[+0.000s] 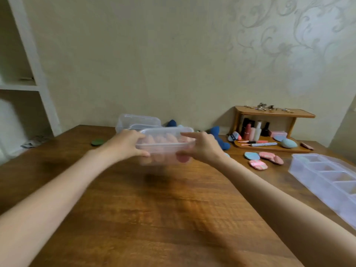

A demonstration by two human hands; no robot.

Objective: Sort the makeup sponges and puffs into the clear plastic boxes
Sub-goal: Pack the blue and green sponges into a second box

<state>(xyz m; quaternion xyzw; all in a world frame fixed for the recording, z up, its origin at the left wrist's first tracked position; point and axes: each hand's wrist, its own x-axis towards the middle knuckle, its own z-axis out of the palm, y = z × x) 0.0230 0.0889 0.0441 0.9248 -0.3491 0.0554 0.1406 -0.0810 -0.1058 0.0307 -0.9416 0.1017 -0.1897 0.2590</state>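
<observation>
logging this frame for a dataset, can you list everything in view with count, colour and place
clear box: one, holds pink sponges, held above table centre
second clear box: one, behind it near wall
divided clear tray: one, right edge of table
flat puffs: about four, pink and blue, on table right of centre
blue sponges: two or more, dark blue, by wall behind the hands
green puff: one, dark green, far left of table
wooden shelf: one, brown, far right, holds bottles, tubes, puffs
table: one, brown wood
white shelving: left wall
left hand: grip on box's left end
right hand: grip on box's right end
</observation>
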